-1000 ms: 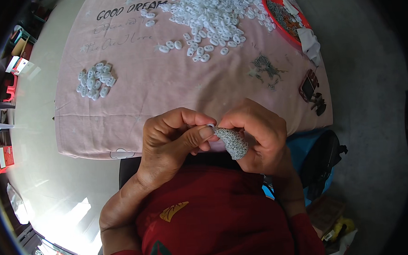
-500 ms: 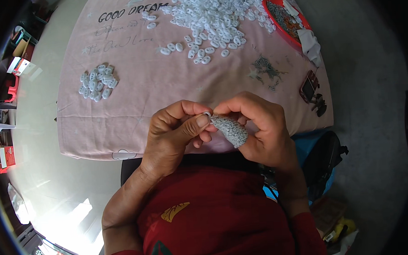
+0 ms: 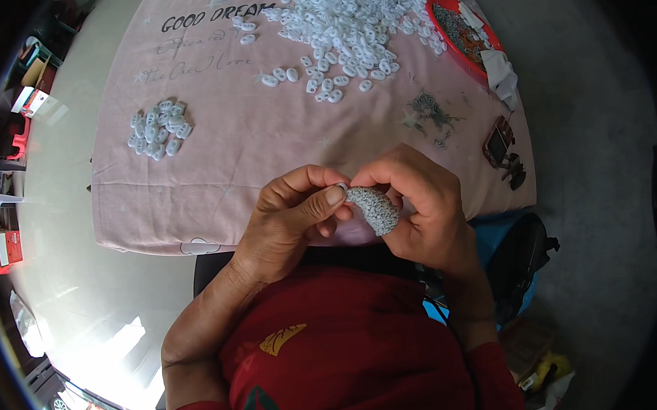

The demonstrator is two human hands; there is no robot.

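Observation:
Over the near edge of the pink tablecloth, my left hand (image 3: 292,214) pinches a small white oval plastic piece (image 3: 341,186) between thumb and forefinger. My right hand (image 3: 429,200) meets it there, its forefinger bent and its tip against the piece. A grey speckled fabric finger cover (image 3: 375,211) sits over the right thumb. Whatever lies between the right thumb and forefinger is hidden by the cover and fingers. Beyond my hands, small thin metal pieces (image 3: 431,111) lie scattered on the cloth.
A large heap of white oval pieces (image 3: 350,32) covers the far side, with a smaller pile (image 3: 159,130) at left. At right stand a red basin (image 3: 470,67) of metal pieces, a white cloth (image 3: 500,76) and a dark red phone-like device (image 3: 497,140) on the pink tablecloth (image 3: 217,162).
Both hands have drawn slightly closer together, the left shifting a little right. A thin metal bit seen earlier between the fingertips is now covered.

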